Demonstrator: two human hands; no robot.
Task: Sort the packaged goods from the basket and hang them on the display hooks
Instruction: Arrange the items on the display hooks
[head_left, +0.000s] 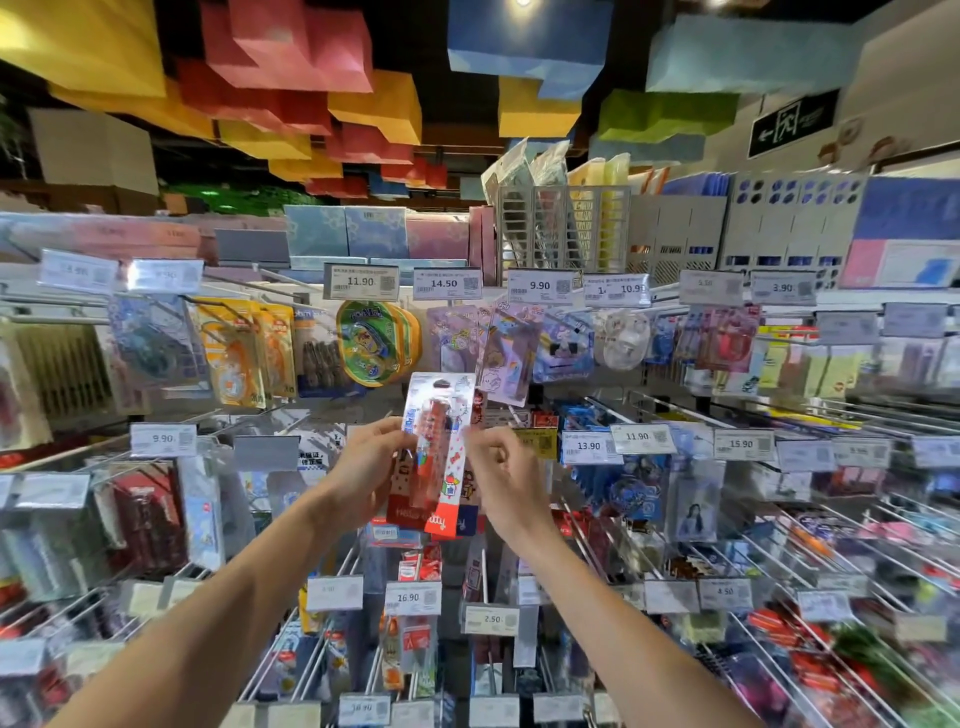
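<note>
- Blister pack (439, 410): red-and-white, upright, held between my hands.
- My left hand (363, 467): at its 9 o'clock, thumb and fingers pinching the left edge.
- My right hand (501, 473): at 3 o'clock, curled fingers pinching the right edge.
- 16.90 label (413, 597): 6 o'clock.
- 14.50 label (447, 283): 12 o'clock, farther back.

- A shop aisle of stationery and small goods: rows of metal wire display hooks (810, 566) jut forward, hung with carded packaged goods (374, 343).
- White price labels (361, 281) front the hooks, printed 11.90, 14.50 and 9.90, each with a square code.
- Grey plastic file holders (691, 234) stand in a row above them.
- A green exit sign (792, 124) sits high up, and coloured ceiling blocks (291, 47) hang overhead.
</note>
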